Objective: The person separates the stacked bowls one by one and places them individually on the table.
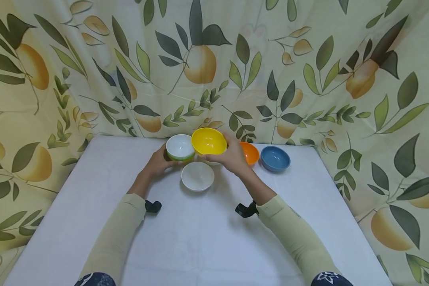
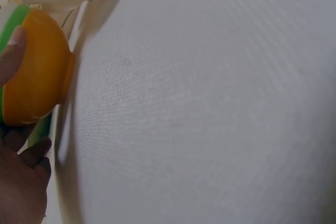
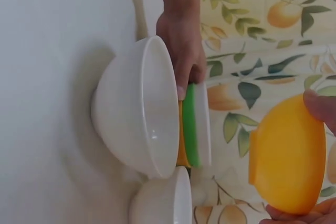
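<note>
My left hand (image 1: pixel 159 161) grips a nested stack of bowls by its side. In that stack a white bowl (image 1: pixel 180 146) sits uppermost, a green bowl (image 3: pixel 190 129) shows as a band, and an orange-yellow bowl (image 2: pixel 44 66) is at the bottom. To its right, my right hand (image 1: pixel 232 155) holds a yellow bowl (image 3: pixel 291 156) by its sides, raised off the table with the mouth up. A white bowl (image 1: pixel 198 176) stands on the table in front of both hands. Behind it a second white bowl (image 3: pixel 160 200) is mostly hidden in the head view by my right hand.
An orange bowl (image 1: pixel 251 154), partly covered by my right hand, stands beside a blue bowl (image 1: pixel 275 159) at the back right. The table (image 1: pixel 200 238) has a white cover. A fruit-patterned curtain (image 1: pixel 250 99) hangs along its far edge.
</note>
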Demonstrator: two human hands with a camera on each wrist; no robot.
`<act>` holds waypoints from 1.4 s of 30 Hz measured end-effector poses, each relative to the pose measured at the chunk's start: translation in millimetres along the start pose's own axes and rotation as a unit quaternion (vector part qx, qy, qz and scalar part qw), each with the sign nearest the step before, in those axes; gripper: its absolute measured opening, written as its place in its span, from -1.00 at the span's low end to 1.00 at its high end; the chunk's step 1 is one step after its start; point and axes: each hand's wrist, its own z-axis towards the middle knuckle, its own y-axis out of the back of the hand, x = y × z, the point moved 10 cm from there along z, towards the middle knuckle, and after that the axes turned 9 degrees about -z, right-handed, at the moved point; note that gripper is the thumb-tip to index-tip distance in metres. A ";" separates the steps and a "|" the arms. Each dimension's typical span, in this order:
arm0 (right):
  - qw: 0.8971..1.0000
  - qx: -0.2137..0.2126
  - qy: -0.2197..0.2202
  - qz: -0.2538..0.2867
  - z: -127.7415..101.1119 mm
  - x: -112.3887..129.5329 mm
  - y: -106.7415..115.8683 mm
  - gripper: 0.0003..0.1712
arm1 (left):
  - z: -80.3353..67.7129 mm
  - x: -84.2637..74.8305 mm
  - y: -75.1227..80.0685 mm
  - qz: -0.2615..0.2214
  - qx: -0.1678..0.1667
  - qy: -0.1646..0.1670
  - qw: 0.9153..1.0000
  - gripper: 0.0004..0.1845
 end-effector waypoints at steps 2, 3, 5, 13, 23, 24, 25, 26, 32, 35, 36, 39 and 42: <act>1.000 0.001 -0.010 -0.008 -4.7 -1.3 3.8 0.07 | 0.7 0.0 0.6 0.000 -0.001 0.000 1.000 0.20; 1.000 0.000 -0.014 -0.011 -7.0 -2.6 5.5 0.09 | 1.1 0.4 0.7 0.001 -0.002 0.001 1.000 0.20; 1.000 0.002 -0.025 -0.016 -11.8 -6.6 7.9 0.10 | 1.6 1.3 0.4 0.005 -0.001 0.002 1.000 0.21; 0.999 -0.002 -0.042 -0.002 -29.2 -27.3 15.2 0.17 | 1.9 1.8 2.0 0.002 -0.001 -0.005 1.000 0.20; 0.996 -0.020 -0.087 -0.018 -60.2 -56.6 17.4 0.22 | 1.4 5.1 -0.2 0.000 0.002 -0.004 1.000 0.19; 0.995 -0.020 -0.096 -0.025 -62.9 -60.4 17.3 0.25 | 1.3 4.4 0.1 0.000 0.001 -0.005 1.000 0.19; 0.994 -0.019 -0.103 -0.031 -65.1 -64.0 17.0 0.26 | 1.1 3.6 0.8 -0.001 0.000 -0.007 1.000 0.19; 0.993 -0.019 -0.109 -0.040 -67.4 -67.7 17.1 0.30 | 1.0 2.8 1.2 -0.001 -0.001 -0.008 1.000 0.19; 0.990 -0.015 -0.125 -0.058 -78.4 -89.8 16.0 0.29 | 2.4 1.8 1.7 -0.003 0.000 -0.006 1.000 0.18; 0.990 -0.015 -0.127 -0.061 -82.8 -99.9 14.8 0.22 | 2.7 2.8 1.4 -0.002 0.002 -0.008 1.000 0.18; 0.990 -0.014 -0.128 -0.062 -83.9 -102.9 14.0 0.19 | 2.6 2.9 1.4 -0.003 0.002 -0.009 1.000 0.18; 0.989 -0.015 -0.130 -0.062 -86.6 -110.9 11.3 0.11 | 2.0 2.8 1.6 -0.006 0.000 -0.013 1.000 0.16; 0.988 -0.011 -0.137 -0.067 -89.3 -119.0 7.1 0.09 | 1.3 3.0 1.3 -0.007 -0.001 -0.012 1.000 0.16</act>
